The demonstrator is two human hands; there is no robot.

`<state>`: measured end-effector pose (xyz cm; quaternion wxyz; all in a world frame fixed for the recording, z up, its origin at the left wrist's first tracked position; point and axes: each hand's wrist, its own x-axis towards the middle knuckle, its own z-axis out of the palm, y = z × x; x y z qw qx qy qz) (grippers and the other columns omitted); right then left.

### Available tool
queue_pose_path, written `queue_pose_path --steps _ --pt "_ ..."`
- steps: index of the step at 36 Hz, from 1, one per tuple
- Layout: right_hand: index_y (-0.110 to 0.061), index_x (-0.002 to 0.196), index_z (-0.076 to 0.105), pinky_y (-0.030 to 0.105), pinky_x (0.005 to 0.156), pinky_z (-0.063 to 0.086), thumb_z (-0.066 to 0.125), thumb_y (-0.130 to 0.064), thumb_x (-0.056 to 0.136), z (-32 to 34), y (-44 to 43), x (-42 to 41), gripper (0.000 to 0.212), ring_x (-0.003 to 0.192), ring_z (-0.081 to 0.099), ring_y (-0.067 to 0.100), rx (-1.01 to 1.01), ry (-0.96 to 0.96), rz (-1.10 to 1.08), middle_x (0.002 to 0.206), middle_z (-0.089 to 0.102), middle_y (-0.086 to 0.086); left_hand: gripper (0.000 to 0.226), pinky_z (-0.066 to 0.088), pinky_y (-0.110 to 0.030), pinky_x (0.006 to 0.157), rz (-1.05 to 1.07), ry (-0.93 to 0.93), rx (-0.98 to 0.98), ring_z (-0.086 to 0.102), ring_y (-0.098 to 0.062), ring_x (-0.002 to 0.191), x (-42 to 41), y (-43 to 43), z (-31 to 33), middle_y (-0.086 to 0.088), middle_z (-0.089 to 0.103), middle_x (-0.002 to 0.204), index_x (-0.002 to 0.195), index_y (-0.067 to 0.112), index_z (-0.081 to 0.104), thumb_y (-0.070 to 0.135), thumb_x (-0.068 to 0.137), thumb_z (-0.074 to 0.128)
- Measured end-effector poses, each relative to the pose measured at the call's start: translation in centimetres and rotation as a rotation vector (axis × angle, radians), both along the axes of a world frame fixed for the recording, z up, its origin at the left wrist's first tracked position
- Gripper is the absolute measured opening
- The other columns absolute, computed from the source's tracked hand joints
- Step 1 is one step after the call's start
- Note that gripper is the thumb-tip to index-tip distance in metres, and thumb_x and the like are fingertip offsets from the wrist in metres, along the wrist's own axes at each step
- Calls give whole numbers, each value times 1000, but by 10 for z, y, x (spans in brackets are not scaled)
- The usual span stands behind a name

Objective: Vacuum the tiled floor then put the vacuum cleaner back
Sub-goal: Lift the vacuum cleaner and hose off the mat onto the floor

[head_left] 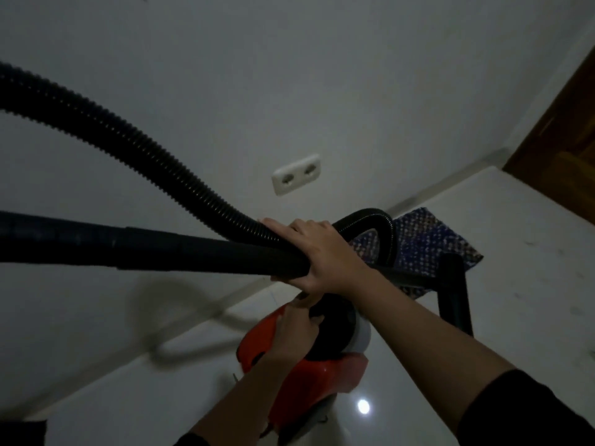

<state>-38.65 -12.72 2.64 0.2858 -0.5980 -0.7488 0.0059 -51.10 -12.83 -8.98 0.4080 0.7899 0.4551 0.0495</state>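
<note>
The red vacuum cleaner (309,378) stands on the white tiled floor (515,284) close to the wall. My right hand (317,252) is wrapped around the black rigid tube (145,249) together with the ribbed black hose (106,123), holding both up in front of me. Below it, my left hand (294,329) grips the top of the vacuum body, at the black round part; its fingers are partly hidden. The hose loops behind my right hand (370,217) and the black floor nozzle pipe (454,294) hangs down at the right.
A white double wall socket (296,173) sits on the grey wall just above the hands. A blue patterned mat (428,243) lies on the floor by the wall. A brown wooden door (560,130) stands at the far right. A lamp reflection (363,406) shines on the tiles.
</note>
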Motion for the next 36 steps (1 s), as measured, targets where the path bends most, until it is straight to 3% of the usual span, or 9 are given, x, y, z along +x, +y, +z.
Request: queue_pose_path --steps 5,12,15,19,22,36 --pt "-26 146 29 39 74 47 50 -62 78 -90 -1 -15 80 80 58 23 -17 -29 -13 94 59 3 57 36 -44 111 -32 11 38 40 -23 134 -21 -10 -86 -3 48 142 143 32 38 10 92 54" --pt "-22 146 35 38 75 46 47 -62 78 -190 1 -22 80 81 57 22 -8 -53 -14 95 59 3 48 47 -37 93 -34 31 171 56 -26 115 -26 6 -185 -8 60 125 139 26 45 16 93 55" --pt "-22 147 34 38 75 47 47 -62 78 -226 7 -23 81 80 57 22 13 -89 0 94 59 4 45 47 -32 94 -26 21 221 58 -23 113 -23 17 -221 -10 61 126 137 21 49 19 93 56" --pt "-24 150 28 37 79 45 51 -61 79 -251 11 -23 83 85 58 22 36 -109 29 98 60 3 54 44 -39 105 -42 -83 171 49 -24 126 -27 23 -254 -9 50 139 141 30 42 13 91 56" --pt "-27 151 24 39 84 45 60 -57 80 -260 14 -17 85 90 59 23 42 -119 39 102 59 4 58 40 -37 110 -29 -111 172 45 -24 131 -28 31 -269 -9 46 143 140 34 42 12 89 59" --pt "-26 149 26 43 81 49 49 -67 73 -317 16 -16 90 89 60 25 92 -25 -48 102 61 5 51 39 -31 110 -21 -196 72 49 -18 129 -43 35 -320 -6 53 140 137 25 49 11 89 60"
